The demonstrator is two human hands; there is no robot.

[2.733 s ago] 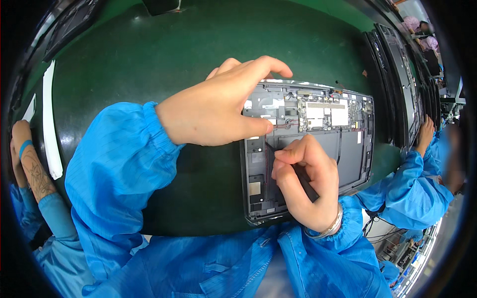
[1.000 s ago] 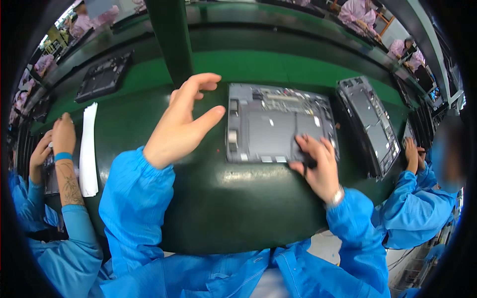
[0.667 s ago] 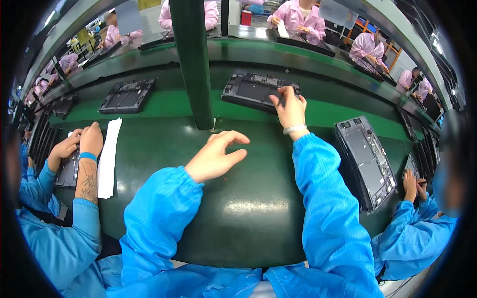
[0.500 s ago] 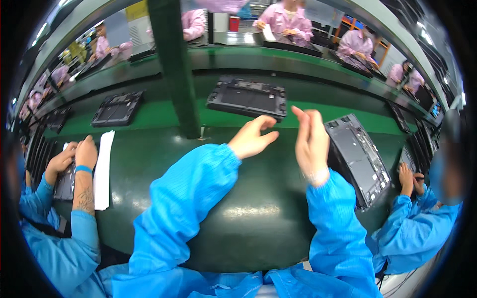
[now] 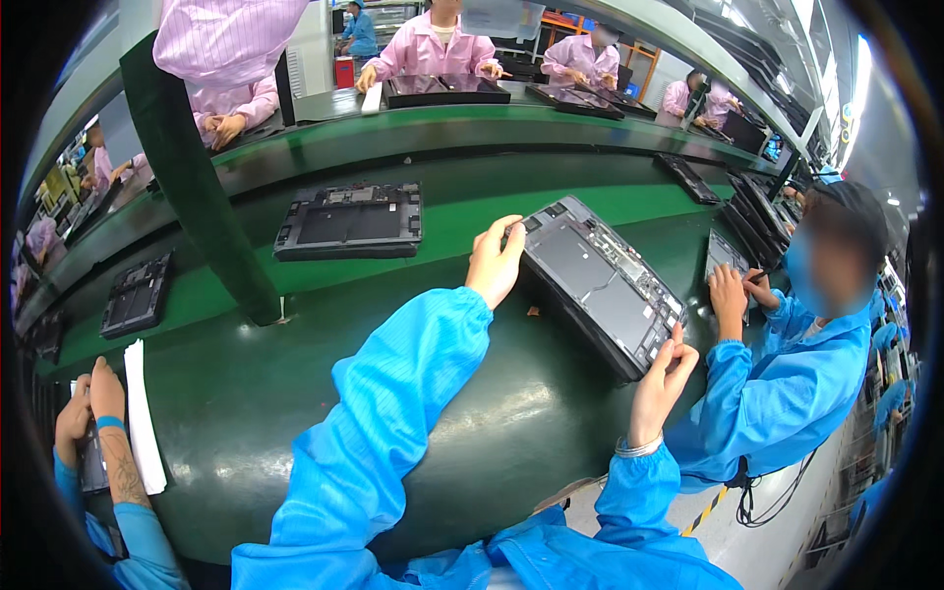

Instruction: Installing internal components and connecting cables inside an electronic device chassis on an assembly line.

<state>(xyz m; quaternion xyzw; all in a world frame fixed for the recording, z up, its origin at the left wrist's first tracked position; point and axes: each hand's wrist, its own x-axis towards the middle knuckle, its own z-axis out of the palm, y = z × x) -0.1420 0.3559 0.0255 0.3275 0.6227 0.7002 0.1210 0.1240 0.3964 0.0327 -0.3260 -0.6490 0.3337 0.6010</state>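
An opened dark laptop base (image 5: pixel 600 280) lies slantwise before me, its flat battery and circuit boards showing. My left hand (image 5: pixel 495 264) is closed on its far left corner, thumb over the top edge. At the near right corner, my right hand (image 5: pixel 665 382) pinches the edge between thumb and fingers. Whether the base touches the table or is slightly lifted, I cannot tell. Another opened laptop base (image 5: pixel 349 221) rests on the green belt to the left, apart from both hands.
A green post (image 5: pixel 202 187) rises from the dark green table (image 5: pixel 472 433). More bases (image 5: pixel 138 295) lie on the belt. At the right a co-worker in blue (image 5: pixel 787 383) handles a device; another's hands (image 5: pixel 98 413) work at far left beside white sheets (image 5: pixel 143 418).
My view has swung to the right. Both hands, earlier apart in the air over the table, have moved onto opposite corners of the laptop base and gripped it.
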